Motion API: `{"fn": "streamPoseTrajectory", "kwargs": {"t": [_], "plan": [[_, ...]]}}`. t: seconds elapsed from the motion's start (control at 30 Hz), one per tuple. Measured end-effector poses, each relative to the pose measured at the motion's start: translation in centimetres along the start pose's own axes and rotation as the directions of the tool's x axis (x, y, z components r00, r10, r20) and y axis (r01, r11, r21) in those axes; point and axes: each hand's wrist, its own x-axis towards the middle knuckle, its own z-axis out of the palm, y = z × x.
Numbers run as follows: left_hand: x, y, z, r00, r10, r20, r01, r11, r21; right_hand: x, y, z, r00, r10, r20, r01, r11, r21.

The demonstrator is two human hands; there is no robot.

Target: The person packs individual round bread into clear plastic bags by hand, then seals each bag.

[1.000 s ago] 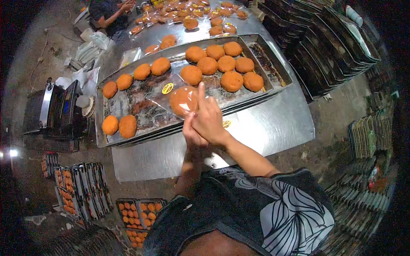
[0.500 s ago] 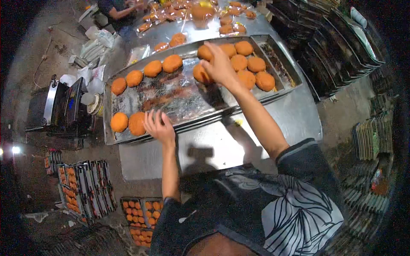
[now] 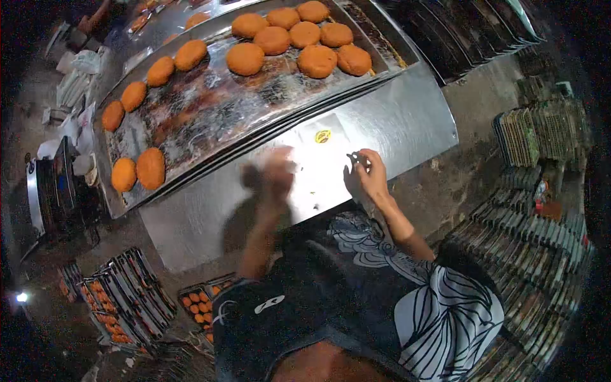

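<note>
My left hand [image 3: 278,170] is smeared by motion above the bare metal table in front of me, and its fingers do not show clearly. My right hand [image 3: 372,173] hovers over the brightly lit part of the table, its fingers half curled and apart, with nothing visible in them. Between the hands and the tray lies a clear plastic bag with a yellow label [image 3: 323,136]. Beyond it, a wide metal tray [image 3: 223,134] holds round orange-brown buns [image 3: 245,58], grouped at the right end. More buns [image 3: 151,169] line its left side.
Wrapped buns lie on the table past the tray. Racks of stacked trays [image 3: 127,299], some with buns, stand on the floor at left. Dark trays [image 3: 471,32] and piled trays [image 3: 522,254] stand at right. Another person's arm [image 3: 95,18] shows at the upper left.
Both hands have left the tray and come back over the table nearer my body. My right hand has let go of a bun among the right group. The view has shifted and tilted.
</note>
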Motion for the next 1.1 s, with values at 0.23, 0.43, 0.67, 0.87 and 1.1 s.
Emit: {"fn": "streamPoseTrajectory", "kwargs": {"t": [0.23, 0.43, 0.67, 0.87, 1.1], "plan": [[-5.1, -6.8, 9.2, 0.743, 0.219, 0.632, -0.342, 0.936, 0.077, -1.0, 0.8, -2.6, 0.899, 0.106, 0.425, -0.181, 0.973, 0.140], [2.1, 4.4, 8.9, 0.655, -0.548, 0.520, 0.457, 0.835, 0.304, 2.4, 1.7, -0.4, 0.753, -0.211, 0.624, -0.013, 0.942, 0.335], [0.6, 7.4, 11.2, 0.650, -0.720, 0.242, 0.632, 0.689, 0.354, 1.4, 2.6, -1.9, 0.889, -0.090, 0.450, -0.002, 0.980, 0.200], [3.3, 9.4, 10.1, 0.791, -0.610, 0.040, 0.608, 0.779, -0.154, 7.4, -4.7, -1.8, 0.539, 0.078, 0.839, -0.815, 0.300, 0.496], [8.6, 8.4, 0.9, 0.699, -0.715, -0.012, 0.204, 0.216, -0.955, 10.4, -16.8, 3.6, 0.553, -0.179, 0.814, -0.828, -0.006, 0.561]]}}
